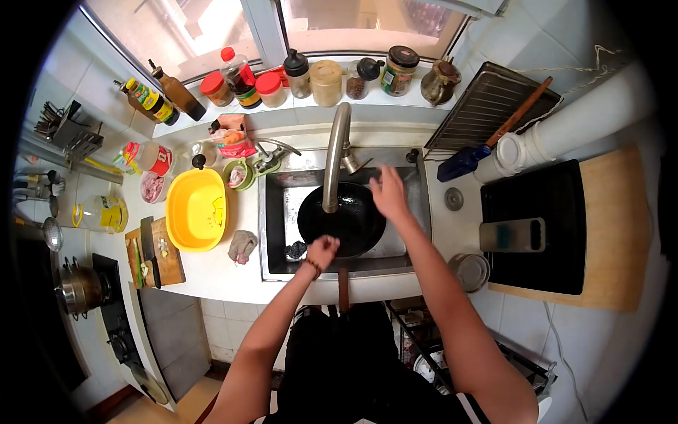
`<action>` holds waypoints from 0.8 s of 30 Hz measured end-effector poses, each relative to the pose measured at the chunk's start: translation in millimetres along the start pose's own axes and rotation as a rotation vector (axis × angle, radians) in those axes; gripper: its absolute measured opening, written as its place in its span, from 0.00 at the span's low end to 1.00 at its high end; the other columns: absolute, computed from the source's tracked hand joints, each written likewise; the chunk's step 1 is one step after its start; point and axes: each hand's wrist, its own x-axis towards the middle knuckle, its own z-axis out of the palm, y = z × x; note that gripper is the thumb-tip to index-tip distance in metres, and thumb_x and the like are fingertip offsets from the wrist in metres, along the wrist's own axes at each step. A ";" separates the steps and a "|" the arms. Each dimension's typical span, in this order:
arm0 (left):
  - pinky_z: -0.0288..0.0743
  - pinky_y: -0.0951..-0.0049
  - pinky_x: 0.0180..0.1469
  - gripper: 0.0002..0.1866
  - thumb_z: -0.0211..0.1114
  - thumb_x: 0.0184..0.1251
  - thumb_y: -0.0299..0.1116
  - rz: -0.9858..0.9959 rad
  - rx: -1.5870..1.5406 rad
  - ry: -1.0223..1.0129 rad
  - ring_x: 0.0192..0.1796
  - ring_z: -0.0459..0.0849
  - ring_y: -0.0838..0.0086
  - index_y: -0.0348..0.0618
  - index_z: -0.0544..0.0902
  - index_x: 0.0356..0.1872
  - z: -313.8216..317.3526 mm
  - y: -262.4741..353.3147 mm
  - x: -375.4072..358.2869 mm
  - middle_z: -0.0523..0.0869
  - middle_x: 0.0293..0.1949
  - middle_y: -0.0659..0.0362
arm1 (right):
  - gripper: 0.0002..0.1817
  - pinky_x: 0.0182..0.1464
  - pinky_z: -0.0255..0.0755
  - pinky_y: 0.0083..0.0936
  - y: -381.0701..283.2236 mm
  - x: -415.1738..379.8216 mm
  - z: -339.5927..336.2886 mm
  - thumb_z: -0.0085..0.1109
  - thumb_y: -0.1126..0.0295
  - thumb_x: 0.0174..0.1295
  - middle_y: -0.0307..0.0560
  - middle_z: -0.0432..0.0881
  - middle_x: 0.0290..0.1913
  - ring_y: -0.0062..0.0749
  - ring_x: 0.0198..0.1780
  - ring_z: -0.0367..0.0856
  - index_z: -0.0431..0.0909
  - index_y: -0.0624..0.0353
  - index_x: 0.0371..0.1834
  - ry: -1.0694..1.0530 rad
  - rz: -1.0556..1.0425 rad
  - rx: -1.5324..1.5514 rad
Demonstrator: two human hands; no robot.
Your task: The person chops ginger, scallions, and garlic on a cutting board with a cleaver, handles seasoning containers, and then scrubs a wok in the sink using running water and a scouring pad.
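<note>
A black wok [353, 233] lies in the steel sink [412, 247], its brown handle [344, 288] sticking out over the front edge. Above the wok's near left rim is my left hand [324, 249], fingers curled together; what they hold, if anything, is hidden. A dark scouring pad [295, 249] sits in the sink just left of this hand. My right hand [389, 192], slightly blurred, is raised over the wok's right side with fingers apart and nothing in them. It is near the lever of the curved faucet [337, 152], whose spout hangs over the wok.
Left of the sink are a grey rag [243, 246], a yellow basin [173, 212] and a cutting board [169, 265] with a knife [148, 244]. A black tray [537, 272] lies to the right. Jars and bottles line the sill; a rack [487, 106] leans behind.
</note>
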 end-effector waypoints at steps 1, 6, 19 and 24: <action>0.81 0.72 0.36 0.14 0.64 0.77 0.44 -0.145 -0.193 -0.029 0.34 0.87 0.76 0.44 0.85 0.44 -13.7 48.3 2.4 0.88 0.30 0.60 | 0.19 0.58 0.77 0.47 -1.8 20.0 -2.0 0.61 0.71 0.63 0.60 0.80 0.60 0.58 0.56 0.82 0.77 0.63 0.58 0.145 -0.115 -0.058; 0.84 0.74 0.36 0.11 0.55 0.82 0.38 -0.208 -0.504 -0.034 0.35 0.87 0.77 0.44 0.81 0.50 -29.6 106.1 35.1 0.87 0.38 0.62 | 0.22 0.65 0.73 0.46 12.0 39.8 25.2 0.55 0.75 0.65 0.61 0.72 0.71 0.58 0.63 0.78 0.75 0.66 0.62 -0.158 -0.096 -0.198; 0.84 0.56 0.48 0.17 0.59 0.78 0.50 -0.351 -0.911 0.100 0.39 0.87 0.62 0.47 0.83 0.44 -4.5 100.8 73.3 0.88 0.37 0.56 | 0.20 0.62 0.76 0.35 -20.3 -62.3 73.6 0.56 0.68 0.72 0.59 0.80 0.66 0.46 0.62 0.83 0.79 0.64 0.63 -0.198 0.423 0.403; 0.78 0.61 0.44 0.29 0.63 0.73 0.57 -0.198 -0.257 0.346 0.41 0.86 0.68 0.34 0.86 0.45 11.2 80.9 71.3 0.89 0.40 0.52 | 0.24 0.67 0.70 0.33 -17.9 -91.2 169.5 0.51 0.55 0.77 0.52 0.81 0.65 0.40 0.66 0.79 0.76 0.60 0.67 -0.043 0.893 0.976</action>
